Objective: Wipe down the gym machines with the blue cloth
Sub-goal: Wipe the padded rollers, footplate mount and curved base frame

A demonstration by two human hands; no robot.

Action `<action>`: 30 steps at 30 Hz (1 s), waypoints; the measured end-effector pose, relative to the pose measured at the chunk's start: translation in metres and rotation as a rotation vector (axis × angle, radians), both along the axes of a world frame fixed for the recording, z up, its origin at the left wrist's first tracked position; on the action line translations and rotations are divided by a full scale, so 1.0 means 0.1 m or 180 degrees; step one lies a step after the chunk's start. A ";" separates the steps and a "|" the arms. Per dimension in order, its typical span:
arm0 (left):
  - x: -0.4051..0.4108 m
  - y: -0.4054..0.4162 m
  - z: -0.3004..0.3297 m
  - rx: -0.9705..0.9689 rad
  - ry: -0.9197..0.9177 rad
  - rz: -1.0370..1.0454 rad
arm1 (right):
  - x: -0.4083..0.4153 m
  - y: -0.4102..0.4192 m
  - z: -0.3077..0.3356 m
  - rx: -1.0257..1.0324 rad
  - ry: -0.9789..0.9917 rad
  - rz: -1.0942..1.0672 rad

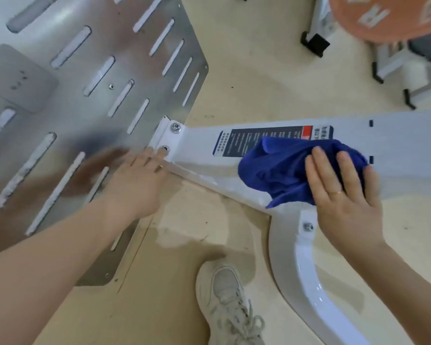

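A: Where's the blue cloth (279,168)?

B: Bunched on top of the white beam (396,145), right of centre, covering part of the printed label (259,138). The right hand (343,192) lies flat on it, fingers straight and together, pressing it down (ring on one finger).

A: Left hand?

B: The left hand (137,180) is open too, fingers stretched out, tips touching the beam's bracket (169,138) by the bolts, where the beam meets the slotted metal plate (90,78). It holds nothing; looks like bracing.

A: Beam's long axis?

B: Runs left to right across the scene, from the bracket to the right edge. The cloth sits mid-beam, between the two hands. The right hand is the one on it; the left is well apart, at the beam's left end.

A: So the next stroke?

B: My guess: slide along the beam, left toward the bracket or right toward the unwiped stretch. Can't tell which. A curved white leg (299,265) branches off near the right wrist, untouched by the cloth.

A: Anything else?

B: A shoe (229,295) on the floor (246,70), near side.
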State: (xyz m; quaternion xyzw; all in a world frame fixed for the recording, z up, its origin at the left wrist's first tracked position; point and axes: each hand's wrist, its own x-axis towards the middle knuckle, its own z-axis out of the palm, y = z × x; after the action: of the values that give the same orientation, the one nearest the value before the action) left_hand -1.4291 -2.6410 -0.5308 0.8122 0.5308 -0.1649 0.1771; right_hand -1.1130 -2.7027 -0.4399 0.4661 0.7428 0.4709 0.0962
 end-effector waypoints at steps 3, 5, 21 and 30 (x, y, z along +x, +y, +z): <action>0.11 -0.10 0.26 -0.0050 -0.0234 0.0025 | -0.14 0.06 -0.10 0.0048 0.0138 -0.0120; 0.23 -0.15 0.41 -0.0157 -0.0375 0.0001 | -0.25 0.10 -0.16 -0.0118 0.0057 -0.0033; 0.92 -0.53 1.06 -0.0334 -0.1985 0.0273 | 0.18 -0.11 0.26 0.0306 0.0970 -0.0191; 1.16 -0.42 0.83 -0.0330 -0.2138 0.0795 | 0.47 -0.11 0.19 0.0743 0.1191 0.0171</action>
State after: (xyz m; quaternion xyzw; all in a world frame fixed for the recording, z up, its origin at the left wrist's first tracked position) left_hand -1.3129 -2.6832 -0.4481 0.7400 0.5290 0.1074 0.4013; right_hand -1.0658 -2.7137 -0.4205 0.5334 0.7003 0.4614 -0.1106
